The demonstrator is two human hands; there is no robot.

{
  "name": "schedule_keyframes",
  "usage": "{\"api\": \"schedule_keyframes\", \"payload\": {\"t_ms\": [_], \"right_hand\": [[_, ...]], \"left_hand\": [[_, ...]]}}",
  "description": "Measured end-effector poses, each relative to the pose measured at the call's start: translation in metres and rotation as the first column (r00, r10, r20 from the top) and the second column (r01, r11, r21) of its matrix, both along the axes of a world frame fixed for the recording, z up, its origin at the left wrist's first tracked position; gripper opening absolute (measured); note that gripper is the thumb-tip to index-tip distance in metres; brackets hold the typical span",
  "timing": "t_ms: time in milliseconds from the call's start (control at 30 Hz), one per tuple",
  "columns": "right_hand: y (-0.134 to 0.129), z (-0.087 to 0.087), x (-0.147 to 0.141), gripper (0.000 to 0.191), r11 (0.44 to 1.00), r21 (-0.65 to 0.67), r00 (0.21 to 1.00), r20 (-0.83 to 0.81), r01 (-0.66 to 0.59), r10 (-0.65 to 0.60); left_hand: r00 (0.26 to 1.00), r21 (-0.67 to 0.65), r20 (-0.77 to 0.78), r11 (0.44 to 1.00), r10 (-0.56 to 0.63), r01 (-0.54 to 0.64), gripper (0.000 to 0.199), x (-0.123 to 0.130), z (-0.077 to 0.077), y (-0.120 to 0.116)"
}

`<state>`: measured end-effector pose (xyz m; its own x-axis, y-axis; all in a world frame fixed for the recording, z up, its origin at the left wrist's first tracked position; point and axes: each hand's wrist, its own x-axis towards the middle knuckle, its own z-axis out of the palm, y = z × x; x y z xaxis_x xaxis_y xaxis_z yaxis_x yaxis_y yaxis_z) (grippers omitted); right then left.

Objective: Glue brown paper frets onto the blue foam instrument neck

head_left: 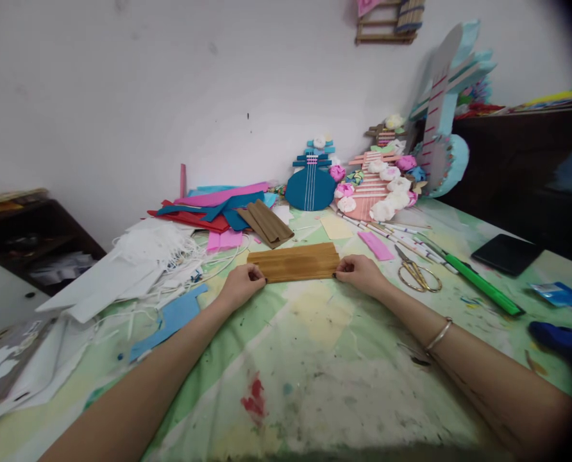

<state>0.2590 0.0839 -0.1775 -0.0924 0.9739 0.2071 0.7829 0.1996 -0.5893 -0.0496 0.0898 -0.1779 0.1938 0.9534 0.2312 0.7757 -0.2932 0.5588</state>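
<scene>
A folded strip of brown crepe paper (293,263) lies across the middle of the table, its creases running lengthwise. My left hand (242,284) pinches its near left corner between thumb and fingers. At the near right corner, my right hand (360,274) grips the same strip in a similar pinch. Just behind the strip is a darker brown folded paper (265,223). Gold-handled scissors (417,273) lie to the right of my right hand, and a pink paper piece (375,246) sits behind that hand.
White foam sheets and cords (142,256) are piled at left, beside a blue cutout (175,317). Coloured papers (218,205) and a blue lute-shaped craft (311,186) are at the back. A green cutter (483,284) and a black tablet (506,253) lie at right.
</scene>
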Motion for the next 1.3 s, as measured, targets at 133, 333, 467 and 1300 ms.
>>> {"api": "schedule_keyframes", "payload": {"t_ms": [133,333,467,1300], "right_hand": [[0.0,-0.001,-0.001,0.007,1.0,0.022,1.0,-0.023,-0.006,0.006],[0.0,0.0,0.003,0.01,0.99,0.111,0.995,0.038,-0.092,0.088],[-0.001,0.002,0.005,0.011,0.969,0.178,0.981,0.119,-0.174,0.154],[-0.04,0.016,0.018,0.017,0.876,0.337,0.808,0.581,-0.345,0.095]], "left_hand": [[0.999,0.014,0.039,1.0,0.012,-0.013,0.014,0.0,0.002,-0.002],[0.996,0.067,-0.006,0.994,-0.084,0.084,0.008,0.0,0.008,-0.009],[0.989,0.159,-0.101,0.98,-0.108,0.123,0.01,0.0,0.008,-0.012],[0.649,0.265,-0.742,0.816,-0.169,0.514,0.029,0.038,0.019,-0.004]]}}
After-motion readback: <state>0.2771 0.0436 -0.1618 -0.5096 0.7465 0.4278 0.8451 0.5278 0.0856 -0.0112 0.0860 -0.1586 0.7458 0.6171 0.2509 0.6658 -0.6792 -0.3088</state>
